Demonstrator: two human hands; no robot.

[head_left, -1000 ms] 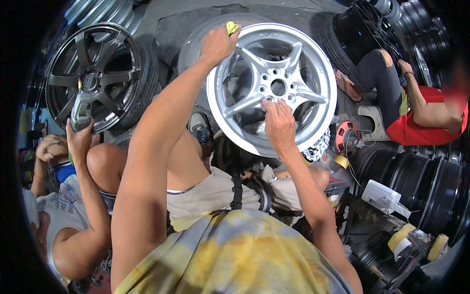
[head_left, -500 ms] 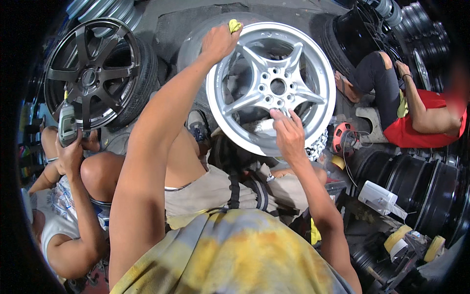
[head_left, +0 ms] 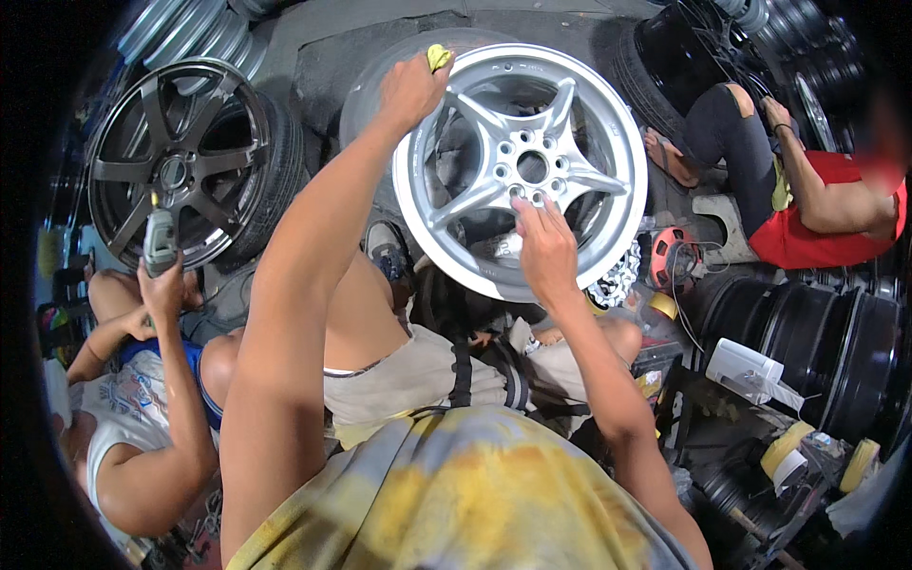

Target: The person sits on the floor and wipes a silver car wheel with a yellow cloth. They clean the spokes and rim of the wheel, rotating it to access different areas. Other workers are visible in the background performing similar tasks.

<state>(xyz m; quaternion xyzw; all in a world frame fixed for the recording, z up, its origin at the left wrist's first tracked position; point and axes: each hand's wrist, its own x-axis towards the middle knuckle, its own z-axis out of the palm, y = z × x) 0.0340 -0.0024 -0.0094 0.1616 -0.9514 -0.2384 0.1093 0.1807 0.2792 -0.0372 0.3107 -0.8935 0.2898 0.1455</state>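
Note:
A silver alloy wheel rim point(head_left: 608, 228), with star-shaped spokes and several bolt holes around its hub, lies tilted in front of me. My left hand point(head_left: 415, 90) is at its upper left edge. Those fingers are closed around a crumpled yellow cloth point(head_left: 438, 57), which pokes out beside the rim's lip. On the near side of the hub, my right hand point(head_left: 548, 252) has its fingers stretched out, their tips touching the face by the lower bolt holes. I see nothing held in it.
At left, a co-worker's hand point(head_left: 161, 285) holds a grey-green power tool point(head_left: 160, 239) by a dark wheel rim point(head_left: 173, 171). A person in a red top point(head_left: 807, 228) sits at right. Black steel rims point(head_left: 798, 337), a red reel point(head_left: 673, 255) and a white device point(head_left: 746, 369) lie nearby.
My right hand has shifted slightly left along the hub, its fingers now straighter. The left hand with the cloth moved a little left and down. The co-worker's tool moved right and down.

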